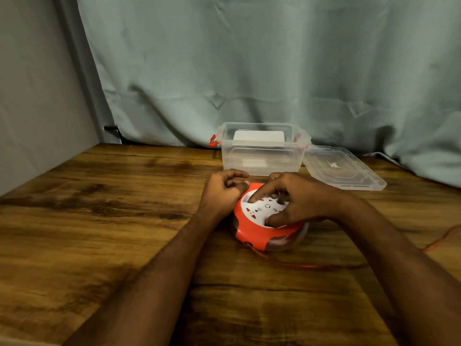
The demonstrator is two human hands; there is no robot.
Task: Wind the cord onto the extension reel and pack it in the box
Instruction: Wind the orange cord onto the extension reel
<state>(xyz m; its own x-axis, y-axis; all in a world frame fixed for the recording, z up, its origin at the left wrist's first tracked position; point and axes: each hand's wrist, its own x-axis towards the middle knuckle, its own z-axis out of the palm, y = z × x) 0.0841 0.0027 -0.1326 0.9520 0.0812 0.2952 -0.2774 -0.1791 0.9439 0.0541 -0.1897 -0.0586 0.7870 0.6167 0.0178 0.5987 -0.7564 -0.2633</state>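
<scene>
Winding step, not packing yet. Reel (268, 221) sat flat on the table (99, 208), just in front of the box (262, 151).

Right hand (296, 198) was spread over the white socket face, fingertips and thumb curled onto it, looked like the grip for turning the hub. Left hand (222, 191) was against the reel's left rim, fingers curled; couldn't tell if it gripped the casing or only braced it.

Cord (324, 266) came out at the reel's near edge and trailed right across the table and off its edge, so a fair length looked unwound. End of it not in view.

Box was open, lid (344, 171) lying beside it on the right. Something white was already inside.

Next, my read: hold the casing steady with the left, rotate the face with the right until the cord is in. Watch for snags at the table edge.
</scene>
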